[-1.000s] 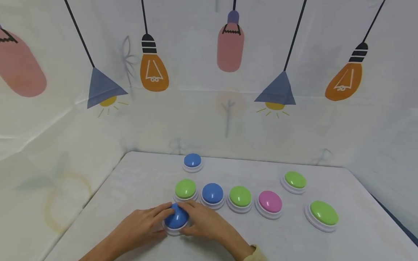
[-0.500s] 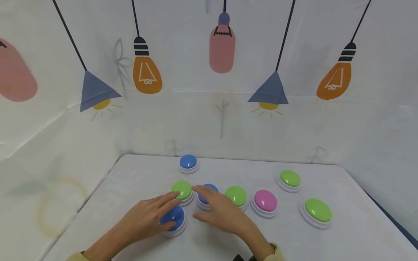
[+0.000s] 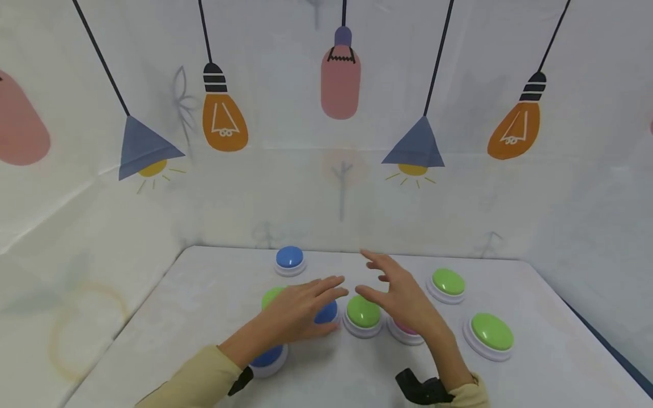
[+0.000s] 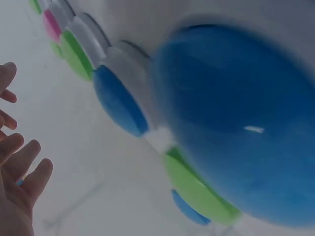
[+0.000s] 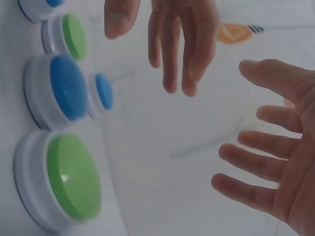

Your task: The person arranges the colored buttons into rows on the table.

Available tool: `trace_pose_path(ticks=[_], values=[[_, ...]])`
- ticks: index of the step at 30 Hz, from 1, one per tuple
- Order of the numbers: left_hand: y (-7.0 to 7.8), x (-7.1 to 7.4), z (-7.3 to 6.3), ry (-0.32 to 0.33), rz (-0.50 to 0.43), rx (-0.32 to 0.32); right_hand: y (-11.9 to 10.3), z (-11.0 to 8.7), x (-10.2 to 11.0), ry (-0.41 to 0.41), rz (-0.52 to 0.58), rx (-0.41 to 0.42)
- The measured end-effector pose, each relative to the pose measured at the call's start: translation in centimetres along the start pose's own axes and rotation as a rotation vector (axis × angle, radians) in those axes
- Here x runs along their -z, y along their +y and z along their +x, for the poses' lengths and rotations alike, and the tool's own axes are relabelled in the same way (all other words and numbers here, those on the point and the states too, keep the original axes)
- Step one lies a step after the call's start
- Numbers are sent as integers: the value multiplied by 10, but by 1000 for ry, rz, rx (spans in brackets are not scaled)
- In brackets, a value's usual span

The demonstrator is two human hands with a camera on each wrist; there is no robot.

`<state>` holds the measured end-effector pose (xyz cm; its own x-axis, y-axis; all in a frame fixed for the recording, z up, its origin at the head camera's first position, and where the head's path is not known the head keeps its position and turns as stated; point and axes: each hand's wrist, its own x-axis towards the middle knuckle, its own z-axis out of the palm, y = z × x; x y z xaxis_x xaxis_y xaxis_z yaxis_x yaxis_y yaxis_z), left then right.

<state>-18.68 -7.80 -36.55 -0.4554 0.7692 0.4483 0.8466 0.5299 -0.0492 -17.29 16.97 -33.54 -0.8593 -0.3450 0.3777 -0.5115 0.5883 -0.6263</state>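
Note:
My left hand [image 3: 301, 310], fingers stretched and slightly spread, is raised over the row of round push buttons. It overlaps a green button [image 3: 270, 294] and a blue button [image 3: 328, 313]. Under my left wrist, a nearer blue button [image 3: 268, 358] is partly covered; it looms large in the left wrist view. My right hand [image 3: 403, 293], thumb apart from loosely bent fingers, hovers above a pink button [image 3: 406, 334] and hides most of it. Between the two hands a green button [image 3: 363, 311] shows. Neither hand holds anything, and the right wrist view has both above the buttons.
Farther back on the white tabletop [image 3: 229, 272] stands a blue button [image 3: 289, 258]. Two green buttons, one behind [image 3: 449, 281] and one nearer [image 3: 492, 331], lie to the right. A white cloth [image 3: 285, 187] printed with lamps hangs behind the table.
Both hands have left the near blue button, risen and moved right and away from me, the right hand farther. That button stays on the table. The head view has shifted slightly.

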Motion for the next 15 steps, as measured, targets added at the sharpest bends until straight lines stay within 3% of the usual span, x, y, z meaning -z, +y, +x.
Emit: trace_pose_path(ticks=[7,15], values=[[2,-24,67,-31,-56,74,28,2,31,69,-17,-60],[8,-55,124,-72,-68,100,54,-8,61,140,-49,-181]])
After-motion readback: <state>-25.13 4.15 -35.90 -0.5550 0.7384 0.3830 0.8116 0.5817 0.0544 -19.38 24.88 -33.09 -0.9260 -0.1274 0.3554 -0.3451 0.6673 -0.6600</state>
